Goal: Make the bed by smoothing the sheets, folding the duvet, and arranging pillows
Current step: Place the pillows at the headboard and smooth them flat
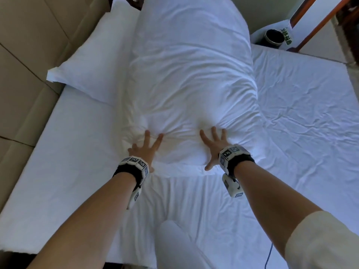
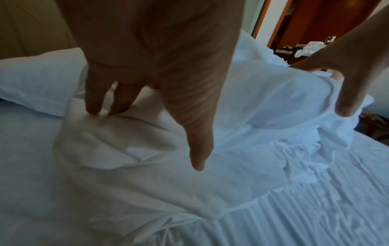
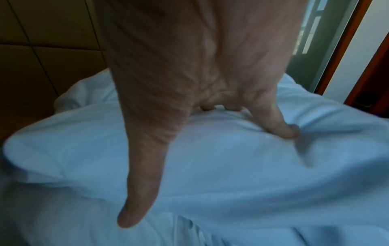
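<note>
A bulky white duvet (image 1: pixel 190 74) lies folded in a long roll down the middle of the bed, on the wrinkled white sheet (image 1: pixel 301 113). My left hand (image 1: pixel 144 147) presses its spread fingers into the near end of the duvet (image 2: pixel 118 138), on the left. My right hand (image 1: pixel 213 146) presses flat on the same end of the duvet (image 3: pixel 210 149), fingers splayed, thumb off the edge. A white pillow (image 1: pixel 91 74) lies left of the duvet, against the headboard side.
A padded beige headboard (image 1: pixel 29 55) runs along the left. Beyond the bed's far right corner stand a dark bin (image 1: pixel 274 38) and a wooden door frame (image 1: pixel 318 22). A dark cable (image 1: pixel 269 255) hangs at the near edge.
</note>
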`<state>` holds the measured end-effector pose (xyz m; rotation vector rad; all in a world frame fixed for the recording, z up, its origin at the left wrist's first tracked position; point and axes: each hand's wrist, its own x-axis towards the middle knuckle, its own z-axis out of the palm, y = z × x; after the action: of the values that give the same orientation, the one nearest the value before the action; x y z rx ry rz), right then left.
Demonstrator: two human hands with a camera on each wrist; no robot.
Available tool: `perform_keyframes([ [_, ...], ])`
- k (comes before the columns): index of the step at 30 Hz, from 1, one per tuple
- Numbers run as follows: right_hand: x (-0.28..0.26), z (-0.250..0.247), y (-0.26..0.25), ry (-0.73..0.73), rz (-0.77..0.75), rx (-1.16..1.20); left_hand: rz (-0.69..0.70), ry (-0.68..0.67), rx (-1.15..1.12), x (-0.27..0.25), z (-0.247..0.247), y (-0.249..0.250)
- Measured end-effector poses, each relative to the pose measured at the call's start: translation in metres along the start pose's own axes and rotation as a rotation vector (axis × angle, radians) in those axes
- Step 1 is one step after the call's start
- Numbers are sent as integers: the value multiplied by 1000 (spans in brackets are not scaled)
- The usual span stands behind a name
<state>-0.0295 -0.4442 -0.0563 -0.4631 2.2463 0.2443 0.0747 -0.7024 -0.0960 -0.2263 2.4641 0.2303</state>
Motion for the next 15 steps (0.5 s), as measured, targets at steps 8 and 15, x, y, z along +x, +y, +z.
perform_keyframes([
  [8, 55, -7, -4, -174, 55, -28, 35, -161, 94, 41, -19, -2],
  [15, 79, -5, -1, -228, 0, -1, 8, -366, 130, 63, -47, 8],
])
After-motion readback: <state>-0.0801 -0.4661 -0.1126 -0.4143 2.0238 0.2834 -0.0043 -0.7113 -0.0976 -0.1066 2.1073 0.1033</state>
